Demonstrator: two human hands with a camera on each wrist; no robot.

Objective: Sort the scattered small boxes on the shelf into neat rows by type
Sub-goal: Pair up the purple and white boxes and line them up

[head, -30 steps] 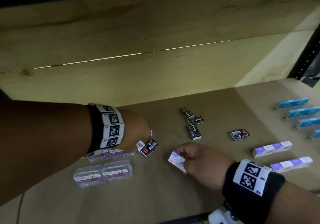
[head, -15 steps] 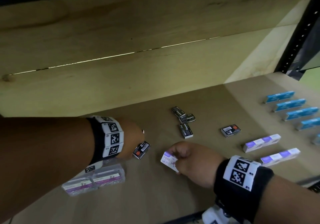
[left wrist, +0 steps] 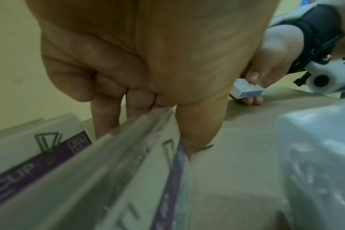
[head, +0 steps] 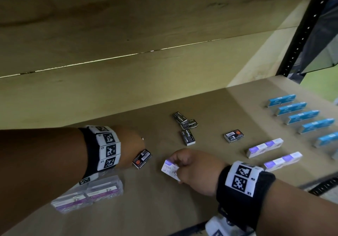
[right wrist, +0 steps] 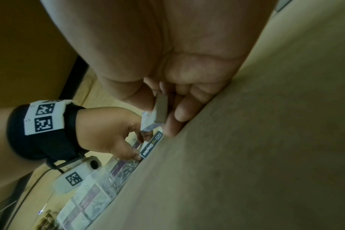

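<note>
My left hand (head: pixel 128 148) reaches down at the front left of the shelf. In the left wrist view its fingers and thumb pinch the edge of a clear clip box (left wrist: pixel 112 163) with a purple label. A black Staples box (head: pixel 142 158) lies right beside that hand. My right hand (head: pixel 190 166) pinches a small white and purple staples box (head: pixel 170 170) just above the board; the same staples box (right wrist: pixel 160 109) shows between thumb and fingers in the right wrist view. Two more clear clip boxes (head: pixel 87 195) lie side by side under my left wrist.
Three black Staples boxes (head: pixel 188 126) lie loose mid-shelf, and another black box (head: pixel 234 135) sits to their right. Two long white and purple boxes (head: pixel 265 147) and a row of blue boxes (head: pixel 292 107) line the right side. A black upright (head: pixel 307 27) stands at the far right.
My left hand has sunk a little toward me over the clip boxes and now hides the small white box beside it. The right hand keeps its box in about the same place.
</note>
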